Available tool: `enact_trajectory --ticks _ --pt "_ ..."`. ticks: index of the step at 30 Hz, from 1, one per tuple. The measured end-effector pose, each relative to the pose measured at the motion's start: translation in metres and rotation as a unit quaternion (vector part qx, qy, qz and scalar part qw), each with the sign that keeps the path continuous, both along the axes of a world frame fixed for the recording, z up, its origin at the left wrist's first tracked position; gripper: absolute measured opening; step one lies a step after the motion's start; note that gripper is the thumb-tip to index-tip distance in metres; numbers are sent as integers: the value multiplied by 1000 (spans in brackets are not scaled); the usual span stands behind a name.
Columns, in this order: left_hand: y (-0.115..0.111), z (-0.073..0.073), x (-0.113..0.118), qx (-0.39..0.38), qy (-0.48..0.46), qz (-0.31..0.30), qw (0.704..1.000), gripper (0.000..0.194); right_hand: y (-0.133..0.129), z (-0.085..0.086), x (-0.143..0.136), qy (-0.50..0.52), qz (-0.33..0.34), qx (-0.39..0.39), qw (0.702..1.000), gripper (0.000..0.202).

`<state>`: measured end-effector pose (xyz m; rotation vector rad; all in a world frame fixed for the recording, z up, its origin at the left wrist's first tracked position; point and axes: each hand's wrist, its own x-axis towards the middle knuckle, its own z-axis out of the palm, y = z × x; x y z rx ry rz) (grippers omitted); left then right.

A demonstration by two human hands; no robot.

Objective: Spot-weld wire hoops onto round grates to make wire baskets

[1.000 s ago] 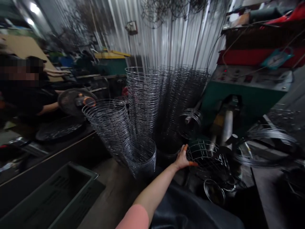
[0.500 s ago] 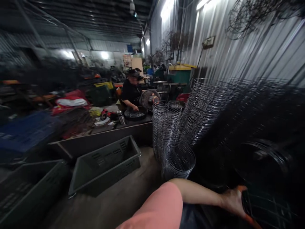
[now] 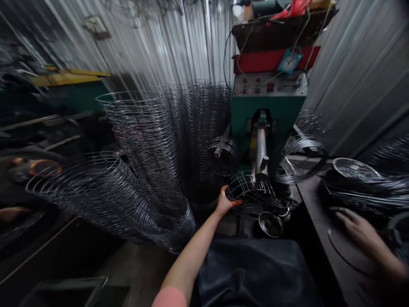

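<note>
My left hand (image 3: 226,202), with orange on its fingertips, grips the left rim of a round wire basket (image 3: 244,185). The basket sits under the metal arm (image 3: 261,149) of a green machine (image 3: 239,111). On the right, my right hand (image 3: 353,224) lies at the edge of a dark pile of wire pieces (image 3: 361,196) on a side table (image 3: 315,194). Its fingers are blurred and partly lost against the dark pile, so what they touch is unclear. A thin curved wire (image 3: 341,256) lies on the table beside it.
Tall stacks of wire frames (image 3: 143,140) stand at the left. Coils of wire rings (image 3: 302,160) hang on both sides of the machine. A small round ring frame (image 3: 270,224) sits below the basket. A turquoise clock (image 3: 290,61) hangs above.
The view has swung right, from the room and the other person to the machine. My left hand is still at the basket. My right hand has come into view at the right.
</note>
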<state>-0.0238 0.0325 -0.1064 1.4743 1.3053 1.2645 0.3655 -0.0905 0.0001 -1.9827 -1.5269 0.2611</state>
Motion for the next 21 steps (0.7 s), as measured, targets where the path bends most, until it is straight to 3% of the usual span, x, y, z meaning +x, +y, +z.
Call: enact_trajectory --ticks 3,6,9,13,16,18,21 --pt "-1 7 -2 10 0 2 1000 88 -24 -31 -21 182 34 -115 976 20" --pt "-2 17 -8 19 -10 6 1000 86 -40 -44 -71 238 99 -144 956 35" --pt "-13 32 -17 52 41 -15 998 92 -36 -19 -121 233 212 -137 939 34" --pt "-40 53 -24 96 182 -99 974 99 -12 26 -166 210 338 -212 893 32" --pt "-56 63 -19 103 278 -148 943 99 4 34 -189 172 382 -279 864 32" --pt "-62 68 -13 108 315 -166 928 98 12 28 -202 101 387 -259 879 28" --pt "-63 74 -6 107 331 -173 922 98 19 12 -216 -56 324 -140 934 26"
